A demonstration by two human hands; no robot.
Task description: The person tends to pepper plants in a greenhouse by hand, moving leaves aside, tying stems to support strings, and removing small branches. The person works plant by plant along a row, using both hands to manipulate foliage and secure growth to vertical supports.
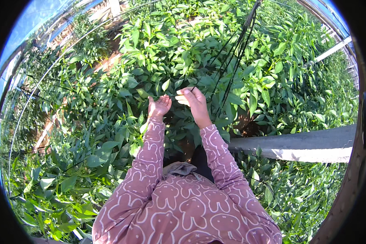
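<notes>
My left hand [159, 106] is turned palm up among the pepper-like plants [158, 65], its fingers slightly curled and its thumb apart. A green leaf [143, 93] lies close by its thumb, and whether they touch is unclear. Just to the right, my right hand [195, 103] has its thumb and fingers pinched together. A thin black string [193, 88] runs into that grip and slants up to the right. The small gap between both hands shows leaves behind. Stems below the hands are mostly hidden by foliage.
A bundle of black strings [239, 39] hangs down at the upper right. A concrete post [296, 143] juts in from the right at waist level. Along the left curves a pale thin hoop or wire [33, 91]. Bare soil [247, 123] shows between plants.
</notes>
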